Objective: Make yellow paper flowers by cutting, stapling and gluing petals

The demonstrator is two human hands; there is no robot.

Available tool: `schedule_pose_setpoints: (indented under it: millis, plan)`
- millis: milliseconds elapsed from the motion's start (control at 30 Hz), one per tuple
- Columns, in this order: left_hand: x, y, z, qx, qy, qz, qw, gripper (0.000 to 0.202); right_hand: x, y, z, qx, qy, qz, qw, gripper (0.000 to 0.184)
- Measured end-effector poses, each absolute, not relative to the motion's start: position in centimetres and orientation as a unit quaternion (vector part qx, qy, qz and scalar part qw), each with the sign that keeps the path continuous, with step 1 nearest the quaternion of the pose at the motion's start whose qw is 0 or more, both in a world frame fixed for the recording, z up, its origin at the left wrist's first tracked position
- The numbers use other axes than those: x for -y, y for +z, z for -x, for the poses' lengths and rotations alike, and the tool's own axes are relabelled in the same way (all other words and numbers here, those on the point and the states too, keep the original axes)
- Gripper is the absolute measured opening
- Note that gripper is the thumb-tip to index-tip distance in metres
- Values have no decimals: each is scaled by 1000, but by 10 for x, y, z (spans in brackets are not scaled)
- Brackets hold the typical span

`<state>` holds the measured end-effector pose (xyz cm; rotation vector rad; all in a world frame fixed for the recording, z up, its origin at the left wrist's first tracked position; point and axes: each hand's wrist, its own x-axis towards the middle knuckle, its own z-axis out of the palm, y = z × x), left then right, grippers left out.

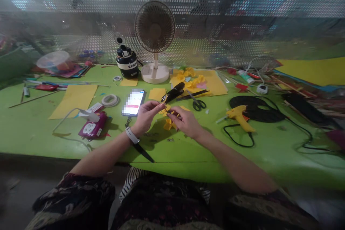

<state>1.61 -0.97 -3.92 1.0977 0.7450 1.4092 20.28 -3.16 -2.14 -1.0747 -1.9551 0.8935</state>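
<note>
My left hand and my right hand meet over the middle of the green table. Both have their fingers closed in a pinch on a small yellow paper piece; its exact shape is too small to make out. Just below my fingers lies a yellow paper flower. A black stapler rests right beyond my fingertips, and black-handled scissors lie to the right of it. Left of my left hand is a lit phone.
A white fan and a dark bottle stand at the back, beside yellow paper flowers. A yellow glue gun with its cord lies right. To the left are a tape roll and a purple power adapter.
</note>
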Motion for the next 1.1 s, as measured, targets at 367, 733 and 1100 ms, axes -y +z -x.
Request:
schedule_pose_setpoints:
  millis: [367,733,1100]
  plan:
    - [9,-40,-18,-328,603,-464,560,24,29,-24,-204,748,376,412,360,28]
    - [8,-41,-18,-304,587,-442,606,21,30,-19,-203,748,364,419,364,27]
    - [10,-35,-19,-313,594,-404,621,26,30,-21,-203,756,357,420,351,31]
